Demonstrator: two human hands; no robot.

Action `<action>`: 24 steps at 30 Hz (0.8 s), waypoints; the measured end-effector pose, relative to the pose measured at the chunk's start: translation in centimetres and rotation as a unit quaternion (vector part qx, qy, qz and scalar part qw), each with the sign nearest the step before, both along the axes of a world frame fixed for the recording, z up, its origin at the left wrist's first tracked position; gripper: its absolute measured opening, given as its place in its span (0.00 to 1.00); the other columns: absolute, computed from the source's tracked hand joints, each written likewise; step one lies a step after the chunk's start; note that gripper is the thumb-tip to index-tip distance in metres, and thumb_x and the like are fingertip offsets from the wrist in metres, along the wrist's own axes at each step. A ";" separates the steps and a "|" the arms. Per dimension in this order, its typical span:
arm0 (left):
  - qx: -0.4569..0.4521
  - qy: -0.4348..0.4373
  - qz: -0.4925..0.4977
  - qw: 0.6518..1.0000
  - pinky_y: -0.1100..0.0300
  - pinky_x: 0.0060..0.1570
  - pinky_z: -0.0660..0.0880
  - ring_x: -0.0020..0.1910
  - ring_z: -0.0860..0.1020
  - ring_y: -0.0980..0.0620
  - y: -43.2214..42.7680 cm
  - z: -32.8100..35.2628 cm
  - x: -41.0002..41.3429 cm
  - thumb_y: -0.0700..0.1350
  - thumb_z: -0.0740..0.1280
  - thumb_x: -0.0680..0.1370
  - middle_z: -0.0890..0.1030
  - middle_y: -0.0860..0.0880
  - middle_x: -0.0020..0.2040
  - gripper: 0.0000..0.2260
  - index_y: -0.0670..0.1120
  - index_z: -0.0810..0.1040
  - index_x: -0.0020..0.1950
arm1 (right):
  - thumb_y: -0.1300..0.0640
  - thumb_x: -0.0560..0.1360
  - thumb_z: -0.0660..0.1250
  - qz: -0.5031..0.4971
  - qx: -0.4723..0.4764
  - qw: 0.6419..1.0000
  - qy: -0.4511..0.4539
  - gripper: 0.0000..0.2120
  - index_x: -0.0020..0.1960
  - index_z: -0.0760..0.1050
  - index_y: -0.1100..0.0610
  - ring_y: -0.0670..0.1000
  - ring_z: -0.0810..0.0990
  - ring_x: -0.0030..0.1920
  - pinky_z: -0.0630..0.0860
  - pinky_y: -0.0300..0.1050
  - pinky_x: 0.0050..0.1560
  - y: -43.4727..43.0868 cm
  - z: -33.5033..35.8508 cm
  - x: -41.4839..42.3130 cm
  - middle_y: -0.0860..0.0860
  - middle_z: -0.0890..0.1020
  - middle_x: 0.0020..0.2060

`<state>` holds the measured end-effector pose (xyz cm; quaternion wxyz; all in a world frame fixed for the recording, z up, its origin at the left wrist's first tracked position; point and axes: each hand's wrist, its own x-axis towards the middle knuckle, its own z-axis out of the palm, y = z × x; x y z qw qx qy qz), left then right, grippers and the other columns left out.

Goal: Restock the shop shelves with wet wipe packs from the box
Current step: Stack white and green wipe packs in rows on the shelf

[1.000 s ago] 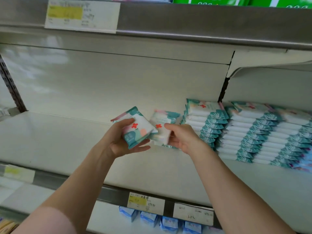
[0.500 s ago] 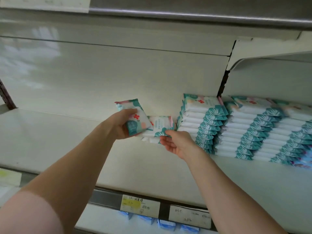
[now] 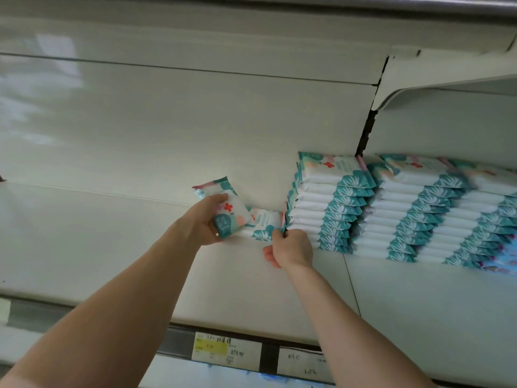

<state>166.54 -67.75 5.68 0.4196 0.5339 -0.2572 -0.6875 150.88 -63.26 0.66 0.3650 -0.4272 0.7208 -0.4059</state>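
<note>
So, left hand (image 3: 201,224) grips one wipe pack (image 3: 233,212), tilted above the shelf (image 3: 98,233). Right hand (image 3: 292,247) pinches a second pack (image 3: 265,224) near the shelf's back edge, just beside the stack (image 3: 330,203).

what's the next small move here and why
Probably ease the right hand off the low pack. It already lies flat on the shelf, right beside the tall stack, so its grip looks no longer needed. The left hand holds a tilted pack just above it, which could then go on top.
</note>
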 end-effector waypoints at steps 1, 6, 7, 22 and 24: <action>0.002 -0.006 -0.006 1.000 0.48 0.55 0.76 0.56 0.80 0.43 -0.1 -0.1 -0.1 0.48 0.67 0.78 0.82 0.42 0.54 0.10 0.44 0.75 0.56 | 0.54 0.78 0.58 0.003 0.000 1.000 0.027 0.14 0.39 0.76 0.58 0.54 0.84 0.32 0.82 0.54 0.43 0.1 0.0 0.0 0.50 0.82 0.25; 0.023 -0.057 -0.006 0.998 0.50 0.58 0.73 0.46 0.80 0.46 -0.5 -0.3 -0.5 0.49 0.66 0.78 0.82 0.44 0.49 0.08 0.45 0.74 0.51 | 0.56 0.80 0.56 0.020 0.021 1.000 0.009 0.15 0.41 0.75 0.61 0.52 0.80 0.25 0.79 0.43 0.29 -0.4 0.4 -0.1 0.53 0.82 0.27; 0.030 -0.060 -0.009 0.998 0.50 0.60 0.72 0.46 0.80 0.46 -0.6 -0.5 -0.4 0.49 0.65 0.79 0.82 0.44 0.49 0.08 0.45 0.74 0.50 | 0.57 0.80 0.55 0.022 0.025 0.999 0.002 0.15 0.41 0.75 0.61 0.51 0.79 0.24 0.76 0.40 0.25 -0.5 0.5 -0.3 0.53 0.82 0.28; -0.003 -0.126 0.013 0.992 0.57 0.36 0.75 0.41 0.80 0.50 -0.6 0.2 0.7 0.46 0.68 0.77 0.81 0.46 0.45 0.07 0.45 0.73 0.50 | 0.51 0.75 0.51 0.039 -0.034 0.994 0.098 0.17 0.48 0.76 0.59 0.61 0.83 0.44 0.80 0.58 0.46 -2.8 -1.2 0.9 0.55 0.84 0.38; 0.002 -0.138 0.007 0.990 0.56 0.41 0.76 0.43 0.81 0.49 -0.6 0.1 0.7 0.47 0.68 0.77 0.82 0.46 0.46 0.07 0.45 0.73 0.50 | 0.52 0.77 0.53 0.045 -0.028 0.986 0.158 0.15 0.51 0.75 0.59 0.60 0.83 0.45 0.80 0.55 0.48 -2.6 -1.6 0.9 0.56 0.84 0.42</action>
